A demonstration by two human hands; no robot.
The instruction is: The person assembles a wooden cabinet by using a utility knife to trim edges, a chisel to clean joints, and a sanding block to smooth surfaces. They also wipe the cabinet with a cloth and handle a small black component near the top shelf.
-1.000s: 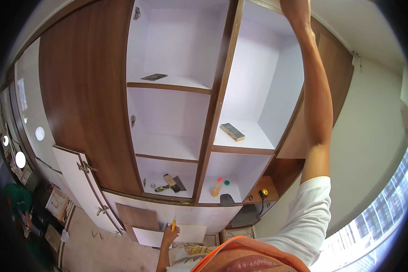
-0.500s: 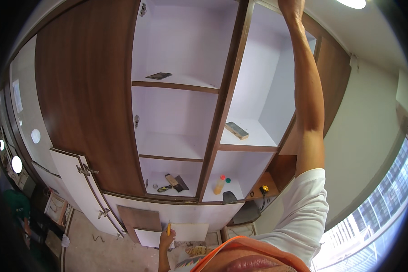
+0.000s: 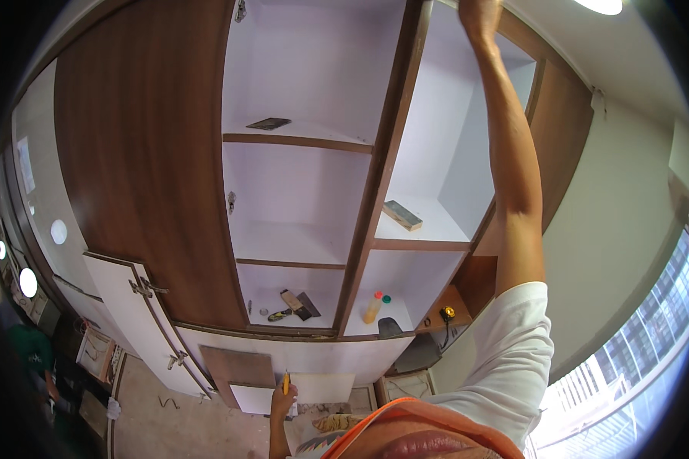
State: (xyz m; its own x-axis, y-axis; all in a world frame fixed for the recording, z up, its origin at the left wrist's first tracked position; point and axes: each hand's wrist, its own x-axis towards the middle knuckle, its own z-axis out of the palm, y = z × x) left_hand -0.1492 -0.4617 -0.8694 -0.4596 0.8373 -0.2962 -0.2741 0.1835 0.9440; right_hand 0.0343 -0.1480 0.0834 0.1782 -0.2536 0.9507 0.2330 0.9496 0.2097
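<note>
My right arm reaches up to the top of the open cabinet (image 3: 396, 153). My right hand (image 3: 480, 17) is at the upper edge of its right-hand compartment; the picture's edge cuts off the fingers, so their grip does not show. Low down, my left hand (image 3: 282, 401) is closed around a slim yellow tool (image 3: 286, 382), held upright with its thin tip upward. I cannot make out whether it is a pencil or a cutter. Behind that hand are a brown panel (image 3: 237, 366) and a pale board (image 3: 325, 388).
Scrapers (image 3: 295, 304) lie on the low left shelf, a dark flat plate (image 3: 269, 123) higher up. A sanding block (image 3: 403, 215) and a bottle with a red cap (image 3: 373, 307) occupy the right compartments. Removed doors (image 3: 142, 321) lean at left, near a person in green (image 3: 31, 348).
My right hand and forearm have shifted a little to the left along the cabinet's top. My left hand still holds the yellow tool in nearly the same place.
</note>
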